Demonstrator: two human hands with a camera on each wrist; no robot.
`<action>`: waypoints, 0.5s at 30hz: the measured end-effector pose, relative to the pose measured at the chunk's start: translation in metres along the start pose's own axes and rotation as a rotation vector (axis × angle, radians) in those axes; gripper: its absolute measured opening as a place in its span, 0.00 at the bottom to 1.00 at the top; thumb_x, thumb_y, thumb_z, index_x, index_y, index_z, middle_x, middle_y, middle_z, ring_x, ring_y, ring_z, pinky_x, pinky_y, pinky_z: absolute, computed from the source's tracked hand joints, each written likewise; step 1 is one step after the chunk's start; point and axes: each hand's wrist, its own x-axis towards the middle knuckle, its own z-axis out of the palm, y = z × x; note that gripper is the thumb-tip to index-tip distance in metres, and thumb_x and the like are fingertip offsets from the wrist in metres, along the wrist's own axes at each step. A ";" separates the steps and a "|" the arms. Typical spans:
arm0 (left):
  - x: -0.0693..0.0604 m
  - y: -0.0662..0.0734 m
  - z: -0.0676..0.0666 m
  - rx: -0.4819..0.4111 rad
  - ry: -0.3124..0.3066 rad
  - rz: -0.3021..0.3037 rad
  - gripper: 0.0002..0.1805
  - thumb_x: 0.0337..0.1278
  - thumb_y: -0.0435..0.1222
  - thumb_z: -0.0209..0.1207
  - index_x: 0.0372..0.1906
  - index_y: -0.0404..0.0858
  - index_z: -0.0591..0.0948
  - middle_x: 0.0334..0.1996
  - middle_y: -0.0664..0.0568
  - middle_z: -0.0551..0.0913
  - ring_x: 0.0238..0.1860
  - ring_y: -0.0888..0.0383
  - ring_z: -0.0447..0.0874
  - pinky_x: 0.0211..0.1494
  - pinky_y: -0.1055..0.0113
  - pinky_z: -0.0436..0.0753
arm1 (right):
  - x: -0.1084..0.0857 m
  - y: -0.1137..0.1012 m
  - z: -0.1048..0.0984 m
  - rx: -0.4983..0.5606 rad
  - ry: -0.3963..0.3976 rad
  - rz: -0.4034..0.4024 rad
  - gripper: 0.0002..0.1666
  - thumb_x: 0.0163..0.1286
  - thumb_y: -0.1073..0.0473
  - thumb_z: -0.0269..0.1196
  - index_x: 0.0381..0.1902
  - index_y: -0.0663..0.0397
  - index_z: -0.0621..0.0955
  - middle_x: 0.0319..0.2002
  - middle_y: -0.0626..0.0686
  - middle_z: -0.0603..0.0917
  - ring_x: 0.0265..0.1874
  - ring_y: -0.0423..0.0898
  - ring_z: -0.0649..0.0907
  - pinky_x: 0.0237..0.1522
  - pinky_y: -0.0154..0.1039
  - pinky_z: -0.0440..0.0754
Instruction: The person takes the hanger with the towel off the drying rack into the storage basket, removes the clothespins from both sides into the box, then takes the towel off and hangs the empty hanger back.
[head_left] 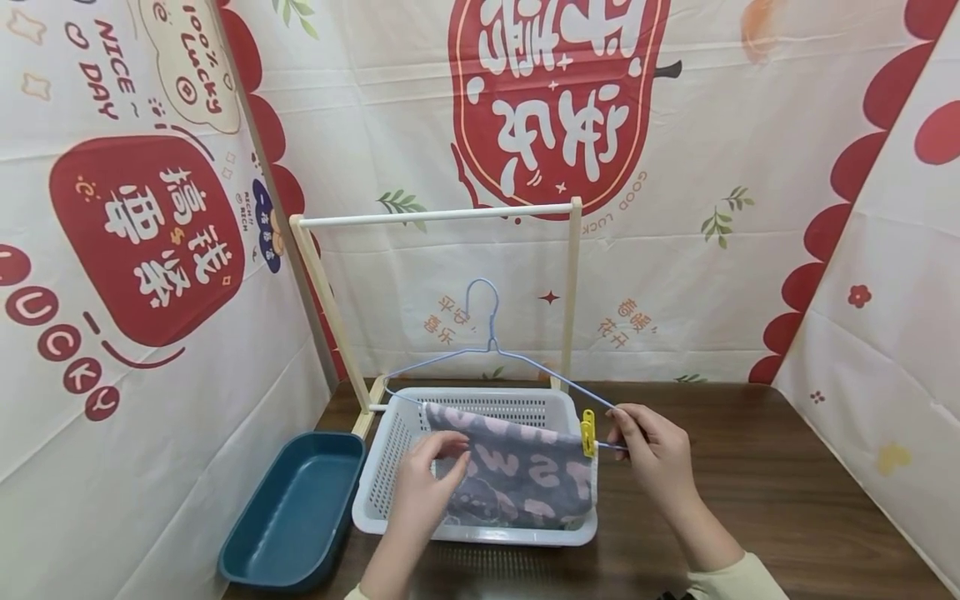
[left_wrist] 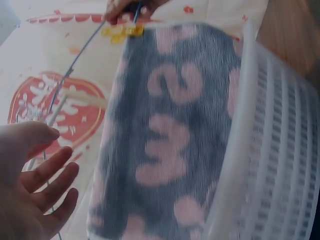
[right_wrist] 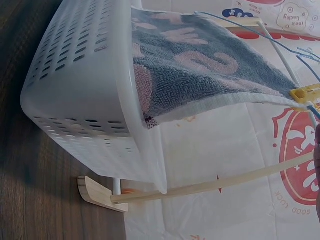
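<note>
A grey-and-pink patterned towel (head_left: 517, 475) hangs folded over the lower bar of a blue wire hanger (head_left: 551, 377), its lower part reaching into a white basket (head_left: 517, 536). One yellow clothespin (head_left: 588, 433) clips the towel's right end to the bar. My right hand (head_left: 654, 446) grips the hanger's right corner, just beyond the clothespin; only a sliver of that hand shows in the right wrist view. In front of the towel's left part is my left hand (head_left: 429, 475). The left wrist view shows its thumb and fingers (left_wrist: 57, 182) spread apart, holding nothing.
Behind the basket stands a wooden rack with a white top rail (head_left: 435, 216). A dark teal tub (head_left: 240, 533) sits left of the basket on the brown wooden table (head_left: 720, 483). Printed cloth walls (head_left: 705, 317) close in the back and both sides.
</note>
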 end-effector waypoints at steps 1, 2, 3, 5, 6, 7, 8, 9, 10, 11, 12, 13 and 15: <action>0.000 0.003 0.003 -0.019 0.014 0.031 0.13 0.49 0.26 0.69 0.40 0.41 0.84 0.37 0.64 0.83 0.39 0.64 0.81 0.46 0.64 0.82 | 0.000 0.000 0.000 -0.001 0.000 0.001 0.12 0.62 0.81 0.60 0.33 0.61 0.82 0.18 0.49 0.80 0.11 0.39 0.77 0.14 0.27 0.75; 0.001 0.005 0.007 -0.038 0.023 0.060 0.13 0.49 0.26 0.69 0.40 0.40 0.84 0.37 0.64 0.83 0.40 0.64 0.81 0.46 0.64 0.82 | 0.000 0.001 -0.001 -0.004 0.001 0.001 0.12 0.62 0.81 0.60 0.33 0.61 0.82 0.18 0.49 0.80 0.12 0.39 0.77 0.14 0.27 0.75; 0.002 0.008 0.010 -0.049 0.028 0.087 0.13 0.48 0.26 0.69 0.40 0.40 0.84 0.37 0.64 0.83 0.40 0.64 0.81 0.46 0.64 0.81 | 0.000 0.001 -0.001 -0.008 0.001 0.003 0.12 0.62 0.81 0.60 0.33 0.61 0.82 0.18 0.49 0.80 0.12 0.38 0.77 0.14 0.27 0.75; 0.002 0.012 0.016 -0.063 0.028 0.123 0.13 0.47 0.25 0.69 0.39 0.40 0.84 0.37 0.64 0.83 0.40 0.64 0.81 0.46 0.62 0.82 | -0.001 0.006 -0.001 -0.002 0.003 0.004 0.12 0.62 0.80 0.60 0.34 0.59 0.82 0.19 0.48 0.80 0.12 0.38 0.77 0.14 0.27 0.75; 0.003 0.014 0.019 -0.062 0.022 0.135 0.13 0.47 0.26 0.70 0.39 0.40 0.84 0.37 0.64 0.83 0.40 0.64 0.81 0.46 0.61 0.82 | -0.001 0.006 -0.001 -0.001 0.003 0.006 0.12 0.62 0.80 0.60 0.34 0.59 0.82 0.19 0.48 0.80 0.12 0.38 0.77 0.13 0.28 0.75; 0.003 0.016 0.021 -0.056 0.016 0.143 0.13 0.47 0.26 0.70 0.40 0.41 0.84 0.37 0.64 0.83 0.40 0.64 0.81 0.46 0.61 0.82 | -0.001 0.006 -0.001 0.000 0.005 0.009 0.12 0.63 0.80 0.60 0.34 0.59 0.82 0.19 0.48 0.80 0.12 0.38 0.76 0.13 0.28 0.74; 0.003 0.018 0.023 -0.046 0.011 0.149 0.14 0.47 0.27 0.70 0.40 0.42 0.84 0.38 0.63 0.83 0.41 0.63 0.81 0.47 0.61 0.82 | -0.002 0.006 -0.001 0.001 0.004 0.009 0.13 0.63 0.80 0.60 0.34 0.59 0.82 0.19 0.48 0.80 0.12 0.38 0.76 0.13 0.28 0.74; 0.003 0.020 0.025 -0.037 0.006 0.155 0.14 0.47 0.28 0.70 0.40 0.42 0.84 0.38 0.63 0.83 0.42 0.63 0.80 0.47 0.60 0.82 | -0.002 0.005 0.000 0.002 0.002 0.012 0.12 0.63 0.79 0.60 0.34 0.59 0.82 0.19 0.48 0.80 0.12 0.38 0.76 0.13 0.29 0.74; 0.004 0.022 0.028 -0.033 0.000 0.158 0.14 0.47 0.28 0.70 0.40 0.43 0.84 0.39 0.63 0.82 0.43 0.62 0.80 0.48 0.60 0.81 | -0.002 0.005 0.000 0.004 0.000 0.013 0.12 0.63 0.79 0.60 0.34 0.59 0.82 0.19 0.48 0.80 0.12 0.38 0.76 0.13 0.29 0.74; 0.004 0.023 0.029 -0.030 -0.008 0.160 0.14 0.47 0.29 0.70 0.41 0.43 0.84 0.41 0.63 0.82 0.45 0.62 0.80 0.50 0.60 0.81 | -0.002 0.005 0.000 0.007 -0.002 0.017 0.12 0.63 0.79 0.60 0.34 0.59 0.82 0.19 0.47 0.80 0.12 0.37 0.76 0.13 0.30 0.75; 0.005 0.025 0.031 -0.030 -0.018 0.155 0.14 0.48 0.30 0.70 0.42 0.44 0.84 0.42 0.63 0.82 0.46 0.62 0.79 0.51 0.61 0.80 | -0.002 0.004 0.000 0.006 -0.006 0.017 0.12 0.63 0.79 0.60 0.34 0.59 0.82 0.19 0.47 0.80 0.12 0.37 0.77 0.12 0.30 0.75; 0.005 0.027 0.033 -0.039 -0.029 0.152 0.14 0.49 0.30 0.70 0.42 0.44 0.84 0.43 0.62 0.82 0.47 0.61 0.79 0.53 0.61 0.79 | -0.001 0.004 0.000 0.008 -0.007 0.018 0.12 0.63 0.79 0.60 0.33 0.59 0.82 0.19 0.46 0.80 0.12 0.37 0.76 0.12 0.31 0.75; 0.007 0.030 0.037 -0.083 -0.059 0.139 0.13 0.50 0.30 0.69 0.42 0.43 0.84 0.44 0.61 0.82 0.49 0.60 0.79 0.54 0.61 0.79 | 0.000 0.003 0.000 0.011 -0.010 0.016 0.12 0.64 0.78 0.60 0.33 0.58 0.82 0.18 0.46 0.79 0.12 0.37 0.77 0.12 0.31 0.75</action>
